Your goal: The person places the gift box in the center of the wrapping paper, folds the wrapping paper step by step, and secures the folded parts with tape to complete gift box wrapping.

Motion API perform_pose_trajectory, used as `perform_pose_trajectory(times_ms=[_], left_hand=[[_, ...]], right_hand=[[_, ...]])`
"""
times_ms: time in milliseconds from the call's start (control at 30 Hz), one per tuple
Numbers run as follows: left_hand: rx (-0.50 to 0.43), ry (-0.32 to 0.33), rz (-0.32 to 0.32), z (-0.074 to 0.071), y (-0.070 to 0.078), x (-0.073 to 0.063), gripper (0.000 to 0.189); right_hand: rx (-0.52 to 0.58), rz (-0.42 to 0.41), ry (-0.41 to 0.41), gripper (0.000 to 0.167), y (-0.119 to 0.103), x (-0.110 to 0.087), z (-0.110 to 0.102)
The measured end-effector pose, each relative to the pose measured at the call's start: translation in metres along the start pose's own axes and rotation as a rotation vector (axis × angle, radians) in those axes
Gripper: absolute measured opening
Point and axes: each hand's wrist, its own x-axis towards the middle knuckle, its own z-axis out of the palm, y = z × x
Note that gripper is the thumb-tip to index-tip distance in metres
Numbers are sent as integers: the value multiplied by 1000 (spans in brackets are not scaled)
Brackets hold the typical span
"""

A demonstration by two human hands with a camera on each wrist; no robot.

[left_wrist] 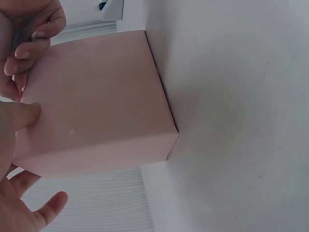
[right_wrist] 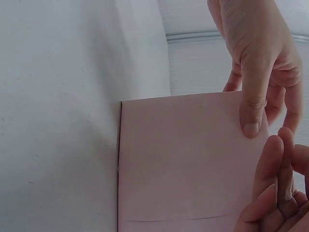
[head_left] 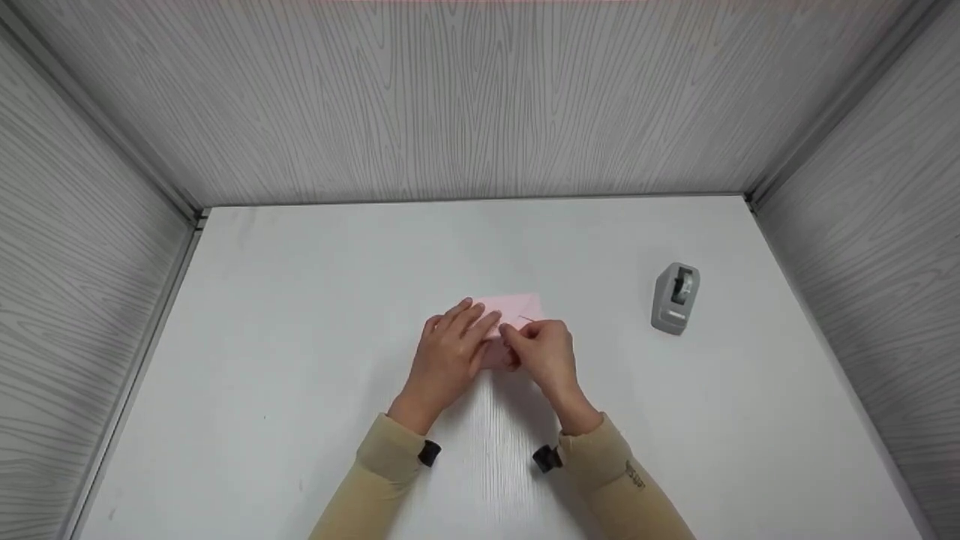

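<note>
A pink paper box (head_left: 517,304) with smooth faces stands on the white table, and a thin dark slit shows by the folds on its top. My left hand (head_left: 446,352) grips its left part, fingers spread over the top. In the right wrist view the left thumb (right_wrist: 251,116) presses the face nearest me. At the top's near right edge, my right hand (head_left: 546,356) pinches the paper between thumb and curled fingers. The left wrist view shows the box's front face (left_wrist: 101,92) and the right fingers (left_wrist: 31,50) bunched at its edge; what lies inside that pinch is hidden.
A grey tape dispenser (head_left: 675,298) with a roll in it stands to the right on the white table (head_left: 300,300). Grey wood-grain panels (head_left: 465,97) rise behind the table and at both sides.
</note>
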Motion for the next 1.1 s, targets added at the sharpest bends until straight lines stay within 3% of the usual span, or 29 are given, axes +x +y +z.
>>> perform_pose_trajectory(times_ms=[233,500,733,867,1000,1100], left_hand=[[54,-89,-14,-1,2,1,37],[60,-67,-7,0,1,2,38],[72,-77,-3,0,1,2,39],[69,-73,-4,1,0,2,38],[62,-80,-5,0,1,2,38],[48,-87,-6,-1,0,3,38]], right_hand=[[-32,-4,11,30,2,-4,1],[93,9,-65,17,7,-9,-2],[232,145,-169,21,13,-9,-4],[246,195,-190,28,14,-9,-4],[242,191,-174,28,13,-10,-2],[234,136,-148,24,13,-10,0]])
